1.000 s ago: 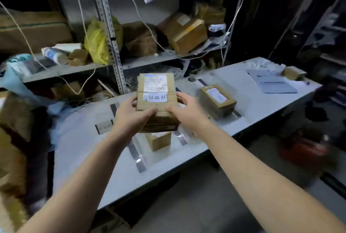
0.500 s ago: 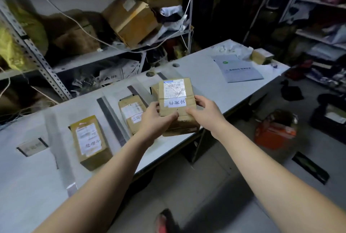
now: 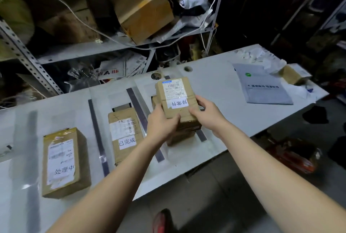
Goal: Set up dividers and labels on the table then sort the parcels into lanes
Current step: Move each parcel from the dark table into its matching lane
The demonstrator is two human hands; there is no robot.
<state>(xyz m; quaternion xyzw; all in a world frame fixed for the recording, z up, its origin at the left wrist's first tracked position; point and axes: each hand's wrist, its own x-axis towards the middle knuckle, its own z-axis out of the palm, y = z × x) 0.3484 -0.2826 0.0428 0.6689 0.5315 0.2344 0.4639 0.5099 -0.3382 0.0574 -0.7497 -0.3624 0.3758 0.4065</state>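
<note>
Both hands hold a brown cardboard parcel (image 3: pixel 175 98) with a barcode sticker and a white handwritten label. My left hand (image 3: pixel 162 122) grips its near left corner and my right hand (image 3: pixel 205 110) grips its near right side. The parcel is over another brown parcel (image 3: pixel 179 136) in the rightmost lane of the white table (image 3: pixel 215 86). Dark divider strips (image 3: pixel 98 137) (image 3: pixel 142 118) mark the lanes. A labelled parcel (image 3: pixel 125 133) lies in the middle lane and another labelled parcel (image 3: pixel 63 161) in the left lane.
A grey mailer bag (image 3: pixel 262 84), crumpled white paper (image 3: pixel 258 54) and a small box (image 3: pixel 294 73) lie at the table's right end. Metal shelving (image 3: pixel 28 58) packed with boxes stands behind the table. An orange-red thing (image 3: pixel 294 156) sits on the floor to the right.
The view has swung right along the table. The held parcel has travelled with both hands from the middle of the table to above the parcel in the rightmost lane.
</note>
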